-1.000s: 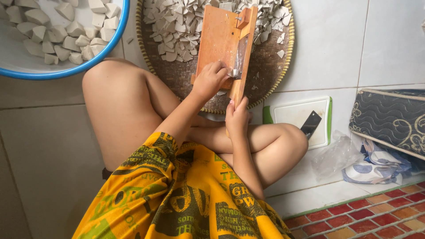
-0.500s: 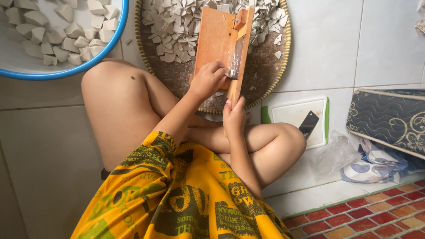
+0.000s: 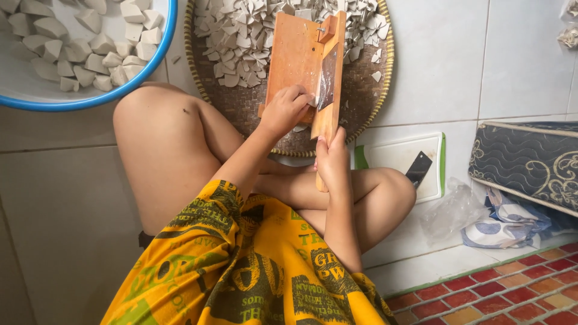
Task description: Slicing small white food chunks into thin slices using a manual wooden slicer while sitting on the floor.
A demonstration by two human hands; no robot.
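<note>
A wooden slicer board (image 3: 294, 57) leans over a round woven tray (image 3: 368, 99) heaped with thin white slices (image 3: 241, 36). A hinged wooden lever with a metal blade (image 3: 330, 75) runs down the board's right edge. My left hand (image 3: 288, 109) presses on the lower part of the board, its fingertips holding a small white piece against the blade. My right hand (image 3: 331, 161) is closed around the lever's lower handle, just above my crossed legs.
A blue-rimmed white basin (image 3: 129, 89) at upper left holds several white chunks (image 3: 90, 54). To the right lie a white cutting board with a green edge (image 3: 394, 157), a dark knife (image 3: 418, 170), a clear plastic bag (image 3: 451, 212) and a patterned cushion (image 3: 524, 162). Red tiles (image 3: 512, 289) lie at the lower right.
Both hands stay on the slicer, almost in the same place. My right hand with the lever handle has shifted very slightly.
</note>
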